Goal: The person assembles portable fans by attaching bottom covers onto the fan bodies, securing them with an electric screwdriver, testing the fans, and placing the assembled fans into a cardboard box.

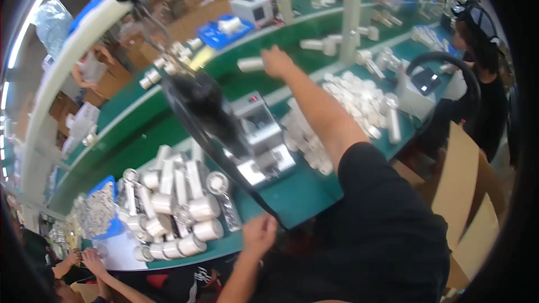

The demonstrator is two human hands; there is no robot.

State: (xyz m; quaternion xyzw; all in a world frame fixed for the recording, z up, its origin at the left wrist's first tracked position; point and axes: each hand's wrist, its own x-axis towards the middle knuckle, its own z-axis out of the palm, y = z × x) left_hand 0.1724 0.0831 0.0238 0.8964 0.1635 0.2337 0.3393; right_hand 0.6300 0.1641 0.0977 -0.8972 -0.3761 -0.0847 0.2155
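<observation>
My right hand (276, 63) reaches far forward over the green conveyor belt. Its fingers close on one end of a white handheld device (250, 65), whose cylindrical part points left. My left hand (259, 234) is curled at the near edge of the green table; anything inside its fingers is hidden. Left of it lies a heap of white round-headed devices with handles (182, 202), stacked in rows. Between my arms stands a small grey machine with a display (258, 120). Beside it spreads a pile of small white pieces (359, 101).
A black jointed arm (202, 106) hangs blurred before the machine. More white devices (328, 44) lie on the belt. A blue tray (224, 31) sits beyond, another (115, 219) at left. Open cardboard boxes (460, 191) stand at right. Co-workers' hands (90, 259) work at lower left.
</observation>
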